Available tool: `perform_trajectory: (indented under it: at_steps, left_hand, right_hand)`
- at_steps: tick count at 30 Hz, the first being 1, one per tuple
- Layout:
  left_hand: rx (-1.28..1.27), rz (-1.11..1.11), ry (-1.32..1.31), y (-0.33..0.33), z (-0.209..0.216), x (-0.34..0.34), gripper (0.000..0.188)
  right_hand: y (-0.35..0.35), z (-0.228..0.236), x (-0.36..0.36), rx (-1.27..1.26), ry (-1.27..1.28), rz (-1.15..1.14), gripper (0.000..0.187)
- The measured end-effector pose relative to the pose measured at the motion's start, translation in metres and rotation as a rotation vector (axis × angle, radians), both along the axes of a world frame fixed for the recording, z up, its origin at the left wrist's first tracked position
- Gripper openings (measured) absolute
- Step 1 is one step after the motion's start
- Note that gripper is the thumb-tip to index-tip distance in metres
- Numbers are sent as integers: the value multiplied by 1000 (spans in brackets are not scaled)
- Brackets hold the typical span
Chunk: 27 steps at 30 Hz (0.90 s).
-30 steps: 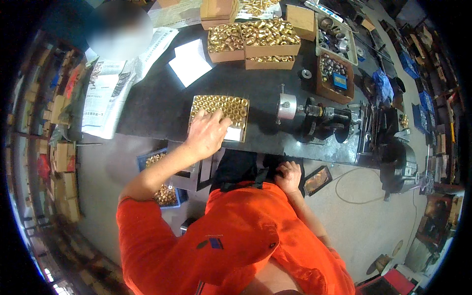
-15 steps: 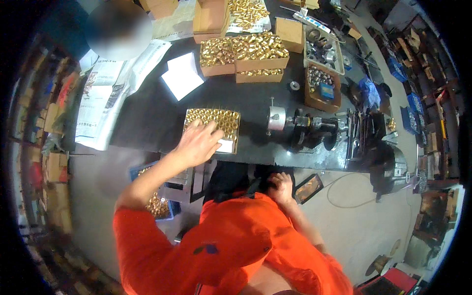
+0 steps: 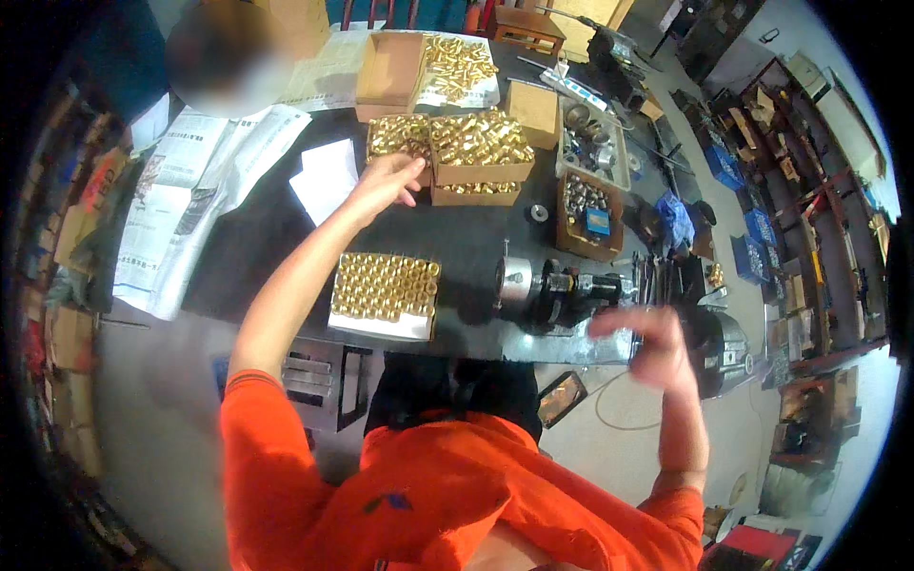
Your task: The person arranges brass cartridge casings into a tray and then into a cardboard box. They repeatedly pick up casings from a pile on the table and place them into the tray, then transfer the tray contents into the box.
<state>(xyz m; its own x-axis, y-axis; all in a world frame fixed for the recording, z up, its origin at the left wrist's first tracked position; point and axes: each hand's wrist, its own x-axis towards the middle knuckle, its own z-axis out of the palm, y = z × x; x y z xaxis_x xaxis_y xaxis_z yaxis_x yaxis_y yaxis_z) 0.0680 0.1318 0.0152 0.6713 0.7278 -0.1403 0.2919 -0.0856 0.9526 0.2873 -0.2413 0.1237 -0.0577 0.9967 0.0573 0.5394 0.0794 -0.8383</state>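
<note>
My left hand [image 3: 388, 183] reaches to the front edge of a cardboard box [image 3: 426, 181] heaped with small brass fittings [image 3: 395, 136]. Its fingers are curled together; whatever they hold is hidden. Near me on the dark bench, a shallow box [image 3: 381, 326] holds brass fittings standing in neat rows, with a white strip along its front. My right hand [image 3: 652, 341], smeared by motion, hovers over the bench's front edge at the right. Closest to it is a bench machine with a silver chuck [image 3: 515, 283] and a dark shaft [image 3: 595, 286].
More brass fittings fill the neighbouring box [image 3: 481, 171] and lie on newspaper [image 3: 457, 95] farther back. Metal parts sit in a tray [image 3: 624, 171] and a brown box [image 3: 590, 246]. A steel ring [image 3: 539, 213], white paper [image 3: 324, 181] and hand tools [image 3: 655, 278] are also on the bench.
My left hand has moved from the box of standing fittings up to the heaped box behind it. My right hand has risen from my lap to the bench's right side. The view has shifted.
</note>
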Motion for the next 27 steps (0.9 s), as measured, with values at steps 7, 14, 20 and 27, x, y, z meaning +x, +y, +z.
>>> perform_trajectory:
  at_steps: [7,14,20,27]
  left_hand:
    - [-148,-30,13,13,-19,39,66]
    - [-312,-8,-62,24,-20,42,64]
    - [-379,41,-71,35,-24,55,65]
    - [-492,141,-181,35,-28,65,57]
  right_hand:
    - [148,-25,80,-168,547,-450,58]
    - [257,-72,109,-315,554,-440,66]
    - [312,-104,106,-237,663,-535,56]
    - [319,-125,77,-223,1096,-517,55]
